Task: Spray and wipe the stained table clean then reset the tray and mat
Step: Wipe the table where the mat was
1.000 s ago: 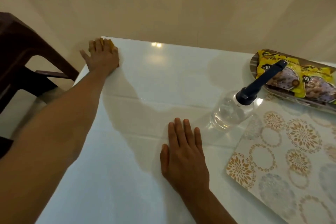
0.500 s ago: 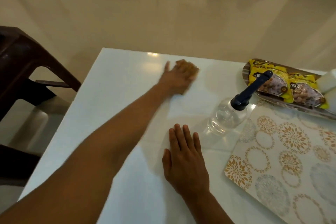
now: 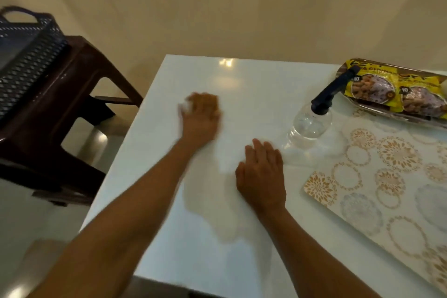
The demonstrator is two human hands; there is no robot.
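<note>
Where the frame's centre and lower half lie, one white table (image 3: 242, 249) carries every task item. One patterned mat (image 3: 387, 189) covers its right side; one brown tray (image 3: 411, 117) at the upper right holds two yellow snack packets (image 3: 396, 89). One clear spray bottle (image 3: 312, 123) with a dark nozzle stands between tray and hands, touching the mat's upper edge. One dark stool (image 3: 60, 104) at the upper left bears one perforated basket (image 3: 26, 55). Two hands: the right hand (image 3: 262, 176) rests flat, fingers straight; the blurred left hand (image 3: 202, 116) presses a pale cloth (image 3: 185, 105), its grip indiscernible.
</note>
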